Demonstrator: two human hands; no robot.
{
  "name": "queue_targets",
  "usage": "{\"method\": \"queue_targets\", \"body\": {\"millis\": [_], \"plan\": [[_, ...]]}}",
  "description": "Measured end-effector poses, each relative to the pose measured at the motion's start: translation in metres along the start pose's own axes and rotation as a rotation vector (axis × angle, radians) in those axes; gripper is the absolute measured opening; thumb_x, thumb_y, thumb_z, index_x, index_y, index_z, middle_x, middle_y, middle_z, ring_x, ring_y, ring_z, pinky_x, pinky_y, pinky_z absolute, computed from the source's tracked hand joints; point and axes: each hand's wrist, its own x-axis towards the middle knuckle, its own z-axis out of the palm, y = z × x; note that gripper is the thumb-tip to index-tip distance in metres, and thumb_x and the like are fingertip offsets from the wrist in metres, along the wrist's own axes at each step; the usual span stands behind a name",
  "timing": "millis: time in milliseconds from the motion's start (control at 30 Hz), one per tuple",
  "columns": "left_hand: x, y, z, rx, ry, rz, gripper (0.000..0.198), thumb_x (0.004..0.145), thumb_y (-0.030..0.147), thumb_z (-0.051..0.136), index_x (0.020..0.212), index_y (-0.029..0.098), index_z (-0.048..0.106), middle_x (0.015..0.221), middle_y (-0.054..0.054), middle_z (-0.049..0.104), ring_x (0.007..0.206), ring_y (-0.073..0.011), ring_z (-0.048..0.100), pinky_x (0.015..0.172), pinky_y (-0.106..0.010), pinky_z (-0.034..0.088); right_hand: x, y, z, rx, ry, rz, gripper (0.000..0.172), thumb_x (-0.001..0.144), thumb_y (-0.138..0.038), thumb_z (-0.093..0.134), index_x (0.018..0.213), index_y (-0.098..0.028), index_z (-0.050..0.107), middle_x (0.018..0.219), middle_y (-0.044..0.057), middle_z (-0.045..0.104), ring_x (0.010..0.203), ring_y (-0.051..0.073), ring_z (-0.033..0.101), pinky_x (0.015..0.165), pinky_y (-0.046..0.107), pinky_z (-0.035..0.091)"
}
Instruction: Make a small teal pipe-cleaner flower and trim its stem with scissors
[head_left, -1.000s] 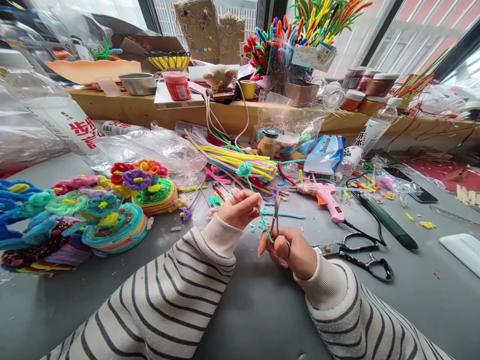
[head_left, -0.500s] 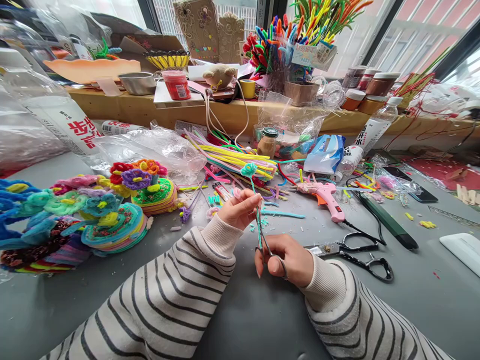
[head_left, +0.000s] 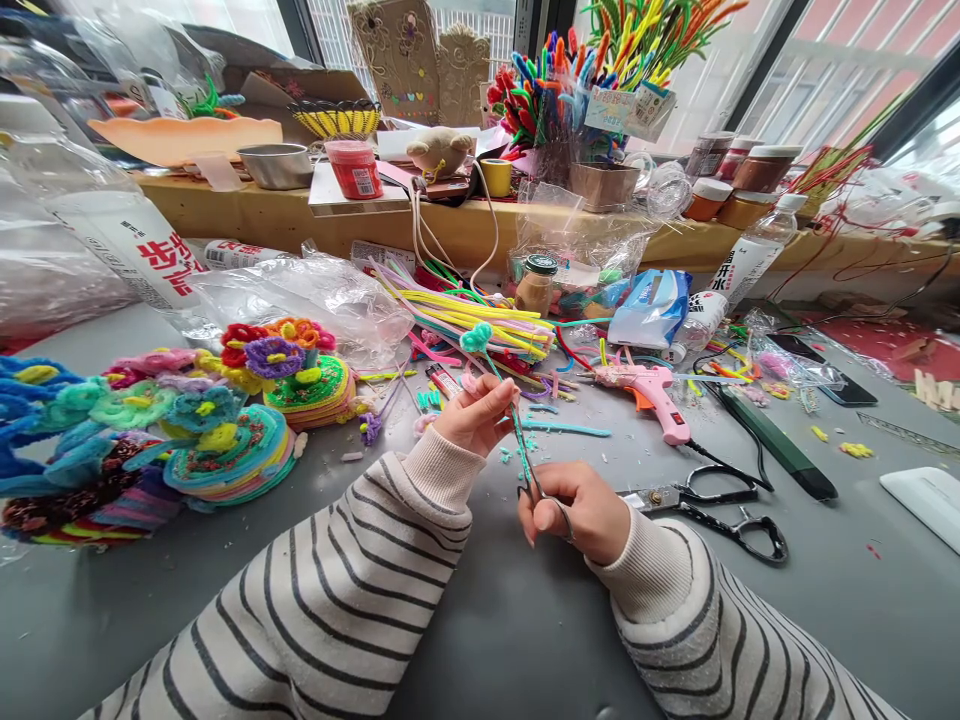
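Between the fingertips of my left hand (head_left: 478, 410) is the stem of a teal pipe-cleaner flower (head_left: 477, 338), its fluffy head standing above the fingers. My right hand (head_left: 574, 512) grips small metal scissors (head_left: 527, 462), fingers through the handle loops. The blades point up along the teal stem just below my left fingers and look nearly together. Whether they touch the stem I cannot tell. Teal fluff and short teal pieces (head_left: 566, 427) lie on the grey table behind the hands.
Finished pipe-cleaner flowers (head_left: 202, 405) on round bases stand at left. A pink glue gun (head_left: 651, 396), large black-handled scissors (head_left: 720, 505) and a dark green tool (head_left: 780, 443) lie at right. Loose pipe cleaners (head_left: 480, 325) are heaped behind the hands.
The flower head has tilted and moved left and slightly forward of where it was. My right hand and the scissors have shifted a little right, and the blades have drawn closer together.
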Motion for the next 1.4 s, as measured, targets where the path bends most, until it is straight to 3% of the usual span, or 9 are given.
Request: {"method": "queue_targets", "body": {"millis": [300,800,1100,1400], "plan": [[-0.0017,0.0002,0.0022,0.039,-0.028,-0.006,0.024,0.051,0.023,0.069,0.049,0.015,0.047,0.052,0.005,0.051,0.05,-0.0037,0.047,0.05,-0.016,0.04,-0.0009,-0.0019,0.0004,0.057,-0.066,-0.078,0.065,0.065,-0.071,0.027,0.05,-0.012,0.05,0.046,-0.001,0.041,0.043,0.007,0.032,0.043,0.02,0.026],[0.0006,-0.0003,-0.0004,0.122,0.011,0.006,0.024,0.05,0.03,0.068,0.05,0.015,0.049,0.053,0.006,0.051,0.051,-0.0035,0.047,0.051,-0.016,0.037,0.0006,0.001,0.0013,0.067,0.03,0.057,0.061,0.054,-0.073,0.04,0.04,-0.013,0.046,0.044,0.001,0.046,0.043,0.008,0.038,0.042,0.021,0.029],[0.0017,-0.0011,-0.0009,0.083,0.034,0.003,0.024,0.048,0.029,0.07,0.054,0.015,0.05,0.054,0.006,0.052,0.051,-0.0038,0.048,0.052,-0.017,0.037,0.0,0.0025,0.0017,0.104,-0.047,0.016,0.064,0.062,-0.072,0.032,0.045,-0.013,0.049,0.043,0.0,0.042,0.042,0.008,0.035,0.042,0.021,0.027],[0.0015,-0.0021,-0.0024,0.069,0.024,0.017,0.023,0.05,0.028,0.069,0.054,0.016,0.05,0.054,0.006,0.051,0.051,-0.0031,0.047,0.051,-0.016,0.038,-0.0002,0.0051,0.0022,0.095,0.004,0.04,0.061,0.062,-0.07,0.037,0.043,-0.012,0.048,0.041,-0.002,0.039,0.04,0.006,0.031,0.042,0.021,0.025]]}}
